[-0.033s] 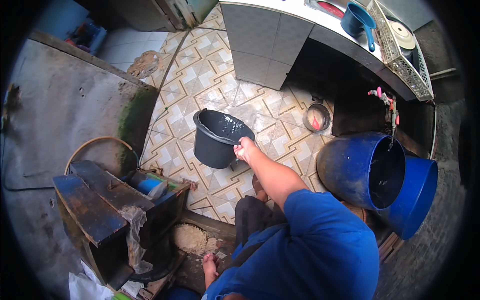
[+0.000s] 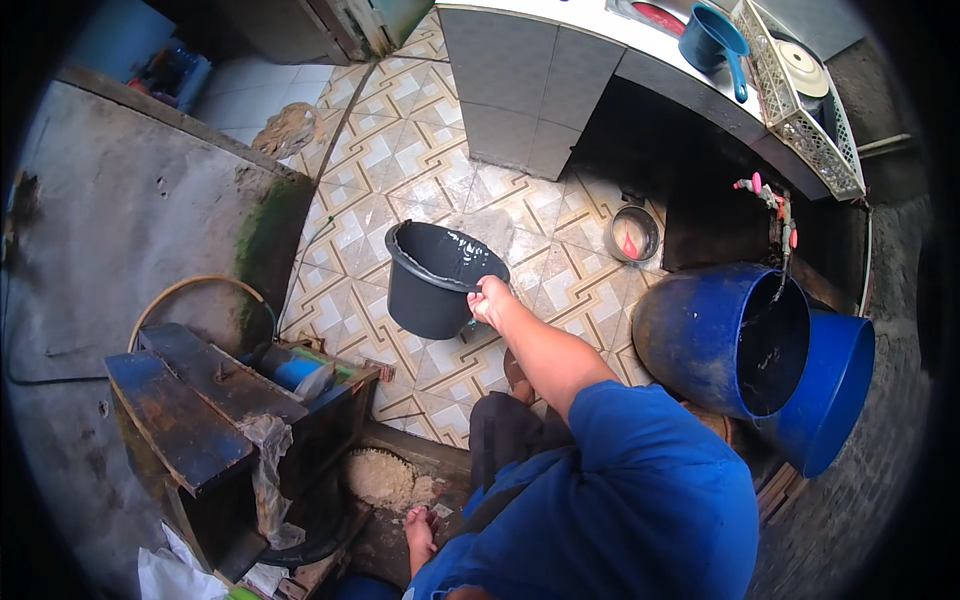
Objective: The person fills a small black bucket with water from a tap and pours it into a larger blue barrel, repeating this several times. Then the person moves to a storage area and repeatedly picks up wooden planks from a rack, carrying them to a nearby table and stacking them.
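My right hand (image 2: 488,299) reaches forward and grips the rim of a black plastic bucket (image 2: 430,305) on its near right side. The bucket is tilted, its mouth partly toward me, and the inside looks wet and shiny. Whether its base touches the tiled floor I cannot tell. Low in the view, beside my blue shirt, my left hand (image 2: 421,530) hangs with its fingers curled in and nothing visible in them. Near it lies a pale, crumbly heap (image 2: 385,478).
Two blue barrels (image 2: 680,335) stand at the right, under a pink-handled tap (image 2: 757,185). A metal pot (image 2: 634,235) sits on the floor beyond the bucket. On the counter are a blue dipper (image 2: 714,40) and a dish rack (image 2: 815,140). A worn wooden machine (image 2: 190,400) fills the left.
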A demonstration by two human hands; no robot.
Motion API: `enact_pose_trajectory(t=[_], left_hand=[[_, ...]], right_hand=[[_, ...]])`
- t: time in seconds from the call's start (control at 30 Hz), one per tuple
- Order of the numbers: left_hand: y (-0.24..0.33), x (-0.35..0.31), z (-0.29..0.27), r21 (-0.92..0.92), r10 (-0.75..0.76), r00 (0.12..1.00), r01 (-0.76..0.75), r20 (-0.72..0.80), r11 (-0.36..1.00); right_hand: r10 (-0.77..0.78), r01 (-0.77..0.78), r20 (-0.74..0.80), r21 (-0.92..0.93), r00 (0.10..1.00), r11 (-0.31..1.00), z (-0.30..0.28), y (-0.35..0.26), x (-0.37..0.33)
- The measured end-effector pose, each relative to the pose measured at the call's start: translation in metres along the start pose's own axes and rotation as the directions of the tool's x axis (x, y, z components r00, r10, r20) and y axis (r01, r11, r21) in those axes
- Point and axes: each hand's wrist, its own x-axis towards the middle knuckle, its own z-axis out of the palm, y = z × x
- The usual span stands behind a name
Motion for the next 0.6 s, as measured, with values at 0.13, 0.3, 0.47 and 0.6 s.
enact_pose_trajectory(t=[0.13,0.3,0.47,0.6], left_hand=[[0.005,0.008,0.006,0.079,-0.034,0.999,0.034,-0.001,0.996],[0.015,0.022,0.005,0.223,-0.106,0.991,0.085,0.083,0.971],[0.026,0.018,0.006,0.224,-0.022,0.998,0.007,0.066,0.974],[0.036,0.014,0.011,0.206,0.024,0.998,-0.037,0.064,0.978]], right_hand=[[-0.015,0.018,0.07,-0.035,0.997,0.999,-0.022,0.005,-0.01],[0.05,-0.044,0.136,-0.049,0.989,0.998,-0.048,0.018,-0.029],[0.166,-0.164,0.164,-0.031,0.972,0.986,-0.07,0.035,-0.036],[0.281,-0.302,0.177,0.108,0.943,0.947,-0.086,0.027,-0.022]])
